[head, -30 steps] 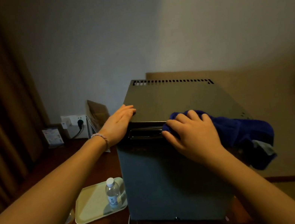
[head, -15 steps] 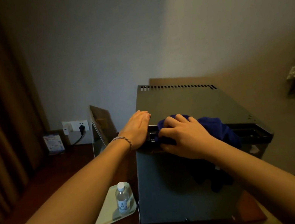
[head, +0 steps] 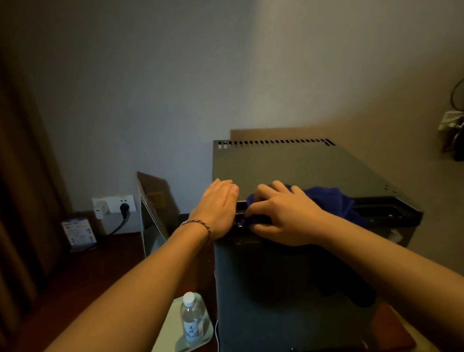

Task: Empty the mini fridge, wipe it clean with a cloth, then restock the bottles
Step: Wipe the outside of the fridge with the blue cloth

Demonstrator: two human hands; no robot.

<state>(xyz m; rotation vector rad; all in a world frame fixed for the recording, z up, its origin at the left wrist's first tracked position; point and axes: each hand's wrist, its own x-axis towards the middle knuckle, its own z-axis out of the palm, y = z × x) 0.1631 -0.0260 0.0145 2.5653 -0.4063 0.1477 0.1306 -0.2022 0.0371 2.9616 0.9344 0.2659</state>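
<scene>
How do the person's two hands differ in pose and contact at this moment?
The left hand lies flat with straight fingers on the mini fridge top's front left corner; the right hand is curled, gripping the blue cloth. Left holds nothing; right presses cloth into the recessed front edge. Both rest on the fridge.

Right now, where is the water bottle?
In the head view the water bottle stands upright on the pale tray, low and left of the mini fridge, under the left forearm.
</scene>
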